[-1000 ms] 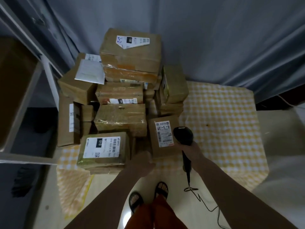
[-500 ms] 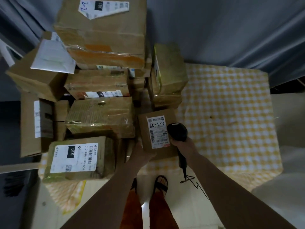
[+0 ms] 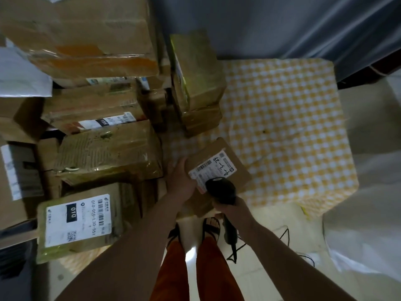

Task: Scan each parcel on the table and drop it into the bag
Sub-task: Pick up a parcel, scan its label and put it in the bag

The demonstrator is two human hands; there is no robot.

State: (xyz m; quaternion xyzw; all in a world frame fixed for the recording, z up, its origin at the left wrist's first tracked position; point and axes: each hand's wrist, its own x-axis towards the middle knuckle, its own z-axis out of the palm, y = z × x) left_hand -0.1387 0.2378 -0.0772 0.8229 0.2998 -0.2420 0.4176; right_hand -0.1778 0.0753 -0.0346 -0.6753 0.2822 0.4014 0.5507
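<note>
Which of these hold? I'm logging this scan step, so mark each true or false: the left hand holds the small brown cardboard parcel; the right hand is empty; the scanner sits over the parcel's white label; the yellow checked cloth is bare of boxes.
1. The left hand holds the small brown cardboard parcel: true.
2. The right hand is empty: false, it grips the black handheld scanner.
3. The scanner sits over the parcel's white label: true.
4. The yellow checked cloth is bare of boxes: false, stacked cardboard boxes stand on it.
</note>
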